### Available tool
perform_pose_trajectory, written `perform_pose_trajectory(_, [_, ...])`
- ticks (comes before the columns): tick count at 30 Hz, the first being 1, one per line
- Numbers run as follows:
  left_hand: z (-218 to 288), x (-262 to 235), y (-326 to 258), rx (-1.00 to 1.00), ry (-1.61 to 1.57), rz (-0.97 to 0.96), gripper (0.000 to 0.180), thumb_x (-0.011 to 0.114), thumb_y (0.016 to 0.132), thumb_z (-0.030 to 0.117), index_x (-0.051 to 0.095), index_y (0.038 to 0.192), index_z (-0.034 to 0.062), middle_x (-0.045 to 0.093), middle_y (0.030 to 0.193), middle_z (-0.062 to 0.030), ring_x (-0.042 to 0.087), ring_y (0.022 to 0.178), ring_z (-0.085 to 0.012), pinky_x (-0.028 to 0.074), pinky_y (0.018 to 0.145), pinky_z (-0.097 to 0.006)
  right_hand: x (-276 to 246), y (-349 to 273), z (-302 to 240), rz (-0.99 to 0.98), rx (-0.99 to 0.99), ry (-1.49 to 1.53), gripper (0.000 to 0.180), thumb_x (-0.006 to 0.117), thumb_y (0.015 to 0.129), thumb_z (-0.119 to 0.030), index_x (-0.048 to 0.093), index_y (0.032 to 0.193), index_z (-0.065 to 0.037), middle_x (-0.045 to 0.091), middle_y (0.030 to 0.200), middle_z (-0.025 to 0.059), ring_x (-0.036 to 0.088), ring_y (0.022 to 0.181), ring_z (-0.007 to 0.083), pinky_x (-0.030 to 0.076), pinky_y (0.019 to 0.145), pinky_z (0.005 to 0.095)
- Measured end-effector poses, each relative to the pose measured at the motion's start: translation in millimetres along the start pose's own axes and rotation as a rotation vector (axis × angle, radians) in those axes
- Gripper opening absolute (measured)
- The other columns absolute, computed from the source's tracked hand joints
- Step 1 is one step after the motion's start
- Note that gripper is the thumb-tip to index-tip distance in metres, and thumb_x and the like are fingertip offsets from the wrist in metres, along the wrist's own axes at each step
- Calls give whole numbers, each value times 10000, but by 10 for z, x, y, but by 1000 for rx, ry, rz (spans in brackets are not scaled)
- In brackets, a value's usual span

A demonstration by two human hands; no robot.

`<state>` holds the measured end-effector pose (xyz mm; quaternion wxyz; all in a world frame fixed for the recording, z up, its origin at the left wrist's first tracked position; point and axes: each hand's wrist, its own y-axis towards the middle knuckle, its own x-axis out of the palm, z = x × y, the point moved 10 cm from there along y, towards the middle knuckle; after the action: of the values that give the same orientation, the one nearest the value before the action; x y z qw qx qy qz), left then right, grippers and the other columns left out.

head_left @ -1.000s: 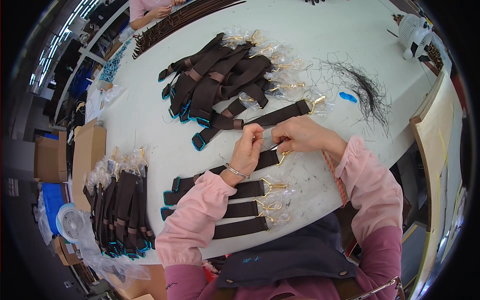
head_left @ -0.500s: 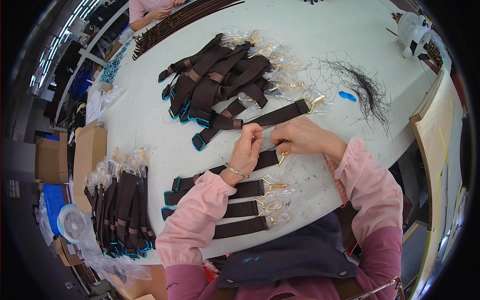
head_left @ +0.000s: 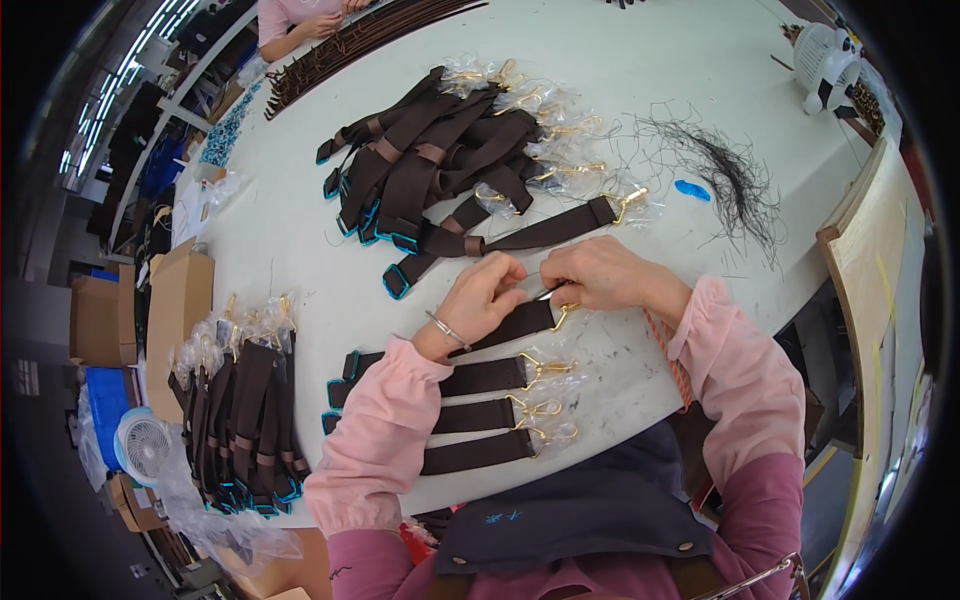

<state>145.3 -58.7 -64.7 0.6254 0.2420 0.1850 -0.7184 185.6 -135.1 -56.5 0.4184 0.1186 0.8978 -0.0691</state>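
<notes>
My left hand (head_left: 484, 302) is closed with thumb and fingertips together, just above a dark brown webbing strap (head_left: 524, 322). Whatever it pinches is too small to make out. Beside it, my right hand (head_left: 604, 274) is closed around a small metal tool (head_left: 547, 294), and only the thin shiny tip shows between the hands. The strap ends in a gold snap hook (head_left: 566, 314) below my right fingers. Closer to me lie several similar straps (head_left: 483, 376) in a row, with gold hooks at the right and blue-covered buckles at the left.
A heap of straps (head_left: 430, 160) with plastic-wrapped hooks lies ahead. Loose black threads (head_left: 735, 180) and a blue scrap (head_left: 692, 190) lie at the right. More straps (head_left: 250, 420) hang at the left edge. An orange cord (head_left: 672, 360) runs by my right forearm. Another person's hands (head_left: 325, 22) are at far left.
My left hand has moved slightly left and toward me, away from the right hand. The right hand has barely moved, and the straps lie as before.
</notes>
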Motion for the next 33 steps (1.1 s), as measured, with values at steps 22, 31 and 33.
perform_pose_trajectory(22, [134,158,-146,246,350,10,65,556,802,31,533,862,23,587,763,-146,579,656,-337,464,575,-395,60,38,-98,-20,-12,-23,169,672,707,-163,537,729,-63,579,686,66,577,682,268,417,594,383])
perform_pose_trajectory(31, [90,131,-111,223,312,30,54,535,827,39,526,877,23,589,745,-147,586,642,-327,465,560,-381,73,-17,-55,5,7,3,181,666,717,-190,545,762,-64,576,722,65,580,695,271,420,611,392])
perform_pose_trajectory(33, [-6,65,-36,32,212,9,70,537,841,63,526,898,23,586,732,-131,596,629,-287,464,552,-364,-67,-93,-137,110,-8,-48,208,671,711,-207,551,795,-59,569,765,74,584,705,278,430,619,391])
